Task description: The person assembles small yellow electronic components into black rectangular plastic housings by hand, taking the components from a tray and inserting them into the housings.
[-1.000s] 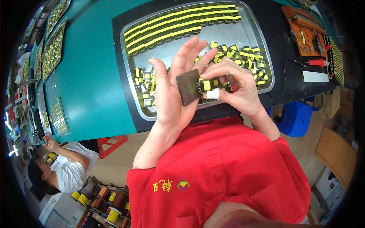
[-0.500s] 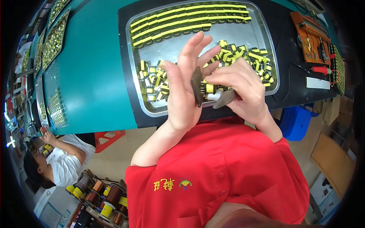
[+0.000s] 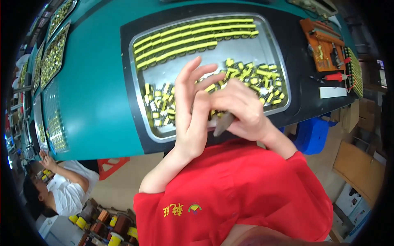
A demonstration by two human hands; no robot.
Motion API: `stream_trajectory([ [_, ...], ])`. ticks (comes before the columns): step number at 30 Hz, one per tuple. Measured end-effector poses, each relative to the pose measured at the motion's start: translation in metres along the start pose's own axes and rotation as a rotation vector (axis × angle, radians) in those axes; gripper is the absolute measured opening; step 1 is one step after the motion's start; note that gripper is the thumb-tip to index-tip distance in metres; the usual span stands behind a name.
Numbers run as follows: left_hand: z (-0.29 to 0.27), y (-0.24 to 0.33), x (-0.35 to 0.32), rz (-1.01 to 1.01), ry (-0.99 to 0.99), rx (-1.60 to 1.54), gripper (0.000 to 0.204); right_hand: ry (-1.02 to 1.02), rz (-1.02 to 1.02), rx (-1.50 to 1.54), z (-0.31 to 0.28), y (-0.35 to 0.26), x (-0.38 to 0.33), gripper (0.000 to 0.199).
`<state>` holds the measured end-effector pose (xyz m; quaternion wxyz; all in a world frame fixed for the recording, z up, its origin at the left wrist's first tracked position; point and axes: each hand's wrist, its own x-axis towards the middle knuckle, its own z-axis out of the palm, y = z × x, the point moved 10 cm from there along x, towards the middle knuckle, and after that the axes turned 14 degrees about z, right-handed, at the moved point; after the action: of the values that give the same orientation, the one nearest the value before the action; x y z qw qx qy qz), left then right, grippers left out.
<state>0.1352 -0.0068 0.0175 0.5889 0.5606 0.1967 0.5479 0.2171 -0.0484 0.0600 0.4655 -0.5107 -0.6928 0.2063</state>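
Note:
My left hand (image 3: 189, 117) is raised over the near side of a metal tray (image 3: 160, 79), fingers stretched upward and thumb bent across the palm. My right hand (image 3: 243, 107) meets it, fingertips closed against that thumb. Half a second ago those fingertips pinched a small yellow transformer with pins; it is now mostly hidden between the hands. A dark grey, pointed piece (image 3: 223, 124) juts out below my right fingers; its kind is unclear. Loose yellow-and-black transformers (image 3: 269, 74) lie in the tray behind both hands, others lined up in rows (image 3: 193, 29) along its far side.
An orange tool holder (image 3: 322, 41), a red-handled tool (image 3: 334, 77) and a white strip (image 3: 333, 92) lie right on the black mat. More filled trays (image 3: 55, 53) stand far left. A person in white (image 3: 67, 184) works at lower left, near wire spools (image 3: 117, 229). A blue stool (image 3: 312, 135) stands right.
My left thumb has folded inward across the palm, and my hands have drawn together. The small transformer has gone out of sight between them. The whole view has shifted slightly.

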Motion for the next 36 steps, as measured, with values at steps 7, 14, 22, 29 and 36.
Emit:
stream_trajectory([
  [7, -0.055, 0.021, 0.011, 0.068, 0.192, 0.211, 0.044, 0.126, 0.072, -0.066, -0.045, 0.012, -0.017, 0.041],
  [14, -0.003, -0.019, -0.006, -0.265, 0.016, -0.189, 0.056, 0.131, 0.269, 0.034, -0.031, 0.017, -0.001, 0.035],
  [22, -0.009, -0.032, -0.010, -0.293, 0.056, -0.269, 0.060, -0.237, 0.642, 0.168, -0.016, 0.069, -0.005, 0.030],
  [29, -0.027, -0.022, -0.008, -0.204, 0.101, -0.159, 0.052, -0.118, 0.487, -0.433, -0.048, 0.122, 0.049, 0.033],
  [36, -0.039, -0.015, -0.010, -0.179, 0.103, -0.087, 0.046, -0.173, 0.299, -0.660, -0.018, 0.134, 0.060, 0.029],
])
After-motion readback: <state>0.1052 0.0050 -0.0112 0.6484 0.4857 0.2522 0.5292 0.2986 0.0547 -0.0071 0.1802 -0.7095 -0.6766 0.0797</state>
